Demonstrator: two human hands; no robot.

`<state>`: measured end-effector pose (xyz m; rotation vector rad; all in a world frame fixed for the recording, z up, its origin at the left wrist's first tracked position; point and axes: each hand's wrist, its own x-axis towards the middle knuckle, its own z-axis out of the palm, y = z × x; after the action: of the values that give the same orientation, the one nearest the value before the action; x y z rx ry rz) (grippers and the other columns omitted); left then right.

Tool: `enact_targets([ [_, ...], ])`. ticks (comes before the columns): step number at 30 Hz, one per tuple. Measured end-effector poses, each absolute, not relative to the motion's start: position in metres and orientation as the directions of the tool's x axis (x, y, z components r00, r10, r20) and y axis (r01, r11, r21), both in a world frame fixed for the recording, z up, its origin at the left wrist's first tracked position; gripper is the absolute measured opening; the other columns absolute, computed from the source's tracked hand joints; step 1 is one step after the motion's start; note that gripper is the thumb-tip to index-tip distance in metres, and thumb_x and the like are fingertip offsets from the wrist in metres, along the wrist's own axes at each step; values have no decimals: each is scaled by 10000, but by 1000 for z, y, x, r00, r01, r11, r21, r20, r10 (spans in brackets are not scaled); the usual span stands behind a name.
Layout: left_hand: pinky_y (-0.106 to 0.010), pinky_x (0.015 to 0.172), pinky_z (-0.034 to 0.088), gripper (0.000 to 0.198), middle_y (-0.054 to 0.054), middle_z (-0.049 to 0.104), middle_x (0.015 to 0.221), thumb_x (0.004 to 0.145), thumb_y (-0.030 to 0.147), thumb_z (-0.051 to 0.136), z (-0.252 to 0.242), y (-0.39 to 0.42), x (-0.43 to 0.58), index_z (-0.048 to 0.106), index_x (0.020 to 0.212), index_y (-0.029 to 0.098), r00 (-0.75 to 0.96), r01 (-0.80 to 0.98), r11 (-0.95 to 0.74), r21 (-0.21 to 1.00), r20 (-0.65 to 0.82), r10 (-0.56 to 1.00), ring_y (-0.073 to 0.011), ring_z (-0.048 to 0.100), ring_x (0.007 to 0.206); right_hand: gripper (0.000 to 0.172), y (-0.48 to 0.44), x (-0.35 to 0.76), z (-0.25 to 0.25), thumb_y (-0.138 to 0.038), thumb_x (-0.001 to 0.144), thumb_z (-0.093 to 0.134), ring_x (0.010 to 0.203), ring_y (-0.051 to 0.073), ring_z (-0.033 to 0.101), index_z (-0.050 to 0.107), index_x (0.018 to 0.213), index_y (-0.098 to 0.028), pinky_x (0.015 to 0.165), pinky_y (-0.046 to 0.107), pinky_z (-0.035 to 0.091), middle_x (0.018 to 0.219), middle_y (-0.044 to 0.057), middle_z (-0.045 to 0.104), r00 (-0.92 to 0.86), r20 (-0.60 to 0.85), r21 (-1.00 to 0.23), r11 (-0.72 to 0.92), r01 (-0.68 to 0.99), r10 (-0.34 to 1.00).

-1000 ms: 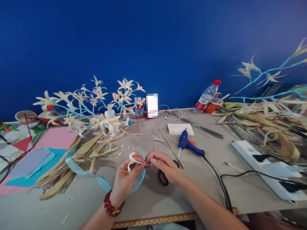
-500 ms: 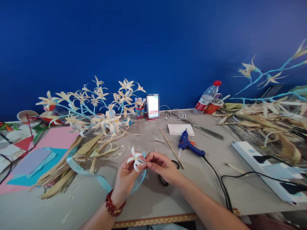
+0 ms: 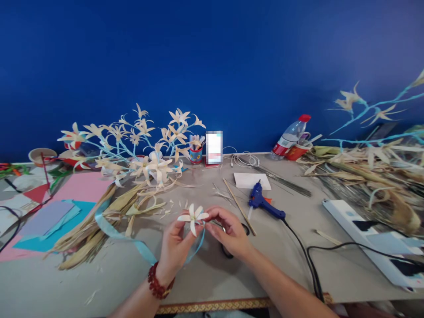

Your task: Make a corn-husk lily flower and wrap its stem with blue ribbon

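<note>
A white artificial flower (image 3: 193, 217) with long narrow petals is pinched in my left hand (image 3: 179, 240), above the front middle of the table. My right hand (image 3: 230, 232) is closed at the flower's base, its fingertips on a light blue ribbon (image 3: 141, 251). The ribbon loops below my hands and trails left toward the dried husks (image 3: 96, 229). Behind my right wrist lies a pair of scissors (image 3: 245, 229), mostly hidden by that hand. The flower's stem is largely covered by my fingers.
Finished-looking flower branches (image 3: 145, 163) stand at the back left. A blue glue gun (image 3: 265, 203) rests on the right, its cord running to the front edge. Further right are a white power strip (image 3: 351, 221) and more husks (image 3: 374, 176). A plastic bottle (image 3: 289, 137) leans at the back.
The flower has turned in my fingers, so its petals now spread more sideways. Both hands stay together at its base. The view has shifted slightly.
</note>
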<state>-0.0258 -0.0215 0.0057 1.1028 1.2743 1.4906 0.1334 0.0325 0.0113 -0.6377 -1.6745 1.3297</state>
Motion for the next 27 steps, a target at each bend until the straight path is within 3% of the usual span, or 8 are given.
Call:
enact_targets([
  [2, -317, 773, 500, 154, -60, 713, 842, 758, 279, 715, 7, -21, -25, 734, 872, 179, -229, -83, -78, 993, 57, 972, -195, 634, 800, 91, 32, 133, 11, -295, 878, 605, 913, 191, 587, 613, 912, -211, 820, 306, 471, 946, 56, 609, -481, 310, -951, 277, -140, 820],
  [8, -306, 870, 471, 132, -52, 702, 937, 764, 257, 715, 8, -19, -24, 737, 882, 201, -226, -231, -102, 968, 49, 973, -195, 622, 928, 93, 32, 132, 16, -290, 873, 602, 881, 192, 590, 604, 895, -200, 810, 316, 463, 913, 53, 620, -516, 286, -957, 269, -108, 808],
  [17, -192, 732, 465, 79, 7, 672, 771, 739, 200, 741, 9, -17, -23, 702, 807, 198, -227, -448, -47, 893, -62, 972, -103, 593, 755, 124, 32, 131, 11, -305, 881, 580, 794, 173, 571, 585, 838, -189, 745, 289, 441, 825, 36, 612, -542, 264, -953, 301, -22, 798],
  [22, -188, 710, 459, 91, 15, 668, 734, 705, 184, 765, 9, -16, -25, 696, 764, 188, -259, -511, -50, 858, -98, 961, -92, 583, 717, 151, 31, 131, 12, -326, 883, 577, 767, 164, 557, 587, 827, -187, 736, 285, 431, 799, 29, 606, -557, 258, -953, 301, -15, 789],
  [27, -198, 729, 457, 77, -4, 669, 774, 728, 204, 745, 15, -16, -23, 712, 791, 174, -258, -485, -63, 872, -74, 963, -100, 575, 747, 228, 32, 128, 10, -399, 866, 593, 731, 155, 553, 578, 786, -186, 709, 279, 448, 752, 15, 587, -593, 127, -990, 67, -123, 795],
])
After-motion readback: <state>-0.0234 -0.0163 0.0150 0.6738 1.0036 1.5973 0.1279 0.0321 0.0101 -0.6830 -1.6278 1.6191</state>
